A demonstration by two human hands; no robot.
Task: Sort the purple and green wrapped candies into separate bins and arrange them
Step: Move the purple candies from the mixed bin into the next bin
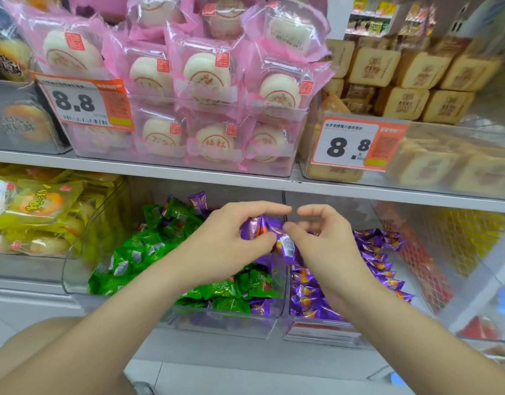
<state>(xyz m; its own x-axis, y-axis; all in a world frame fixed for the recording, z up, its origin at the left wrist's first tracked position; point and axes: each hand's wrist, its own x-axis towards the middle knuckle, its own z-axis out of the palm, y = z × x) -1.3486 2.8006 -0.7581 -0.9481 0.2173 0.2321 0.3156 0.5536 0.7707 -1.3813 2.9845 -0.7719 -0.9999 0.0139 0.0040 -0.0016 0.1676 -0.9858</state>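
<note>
1. Since the wrappers are thin, crinkled foil, the purple candies (372, 262) and green candies (137, 252) are judged light, small and slippery; they are best pinched by a crimped end, or gathered several at once.
2. Hands: the left hand (225, 238) is closed round a held bunch (286, 245) of purple candies, above the divide between the bins; the right hand (319, 235) is curled, thumb at the bunch; whether it grips cannot be told.
3. Counts: two clear bins; left bin (222, 323) mostly green, a few purple strays noted; right bin (311, 327) purple only; heaped candies too many to be counted; at least two are held.
</note>
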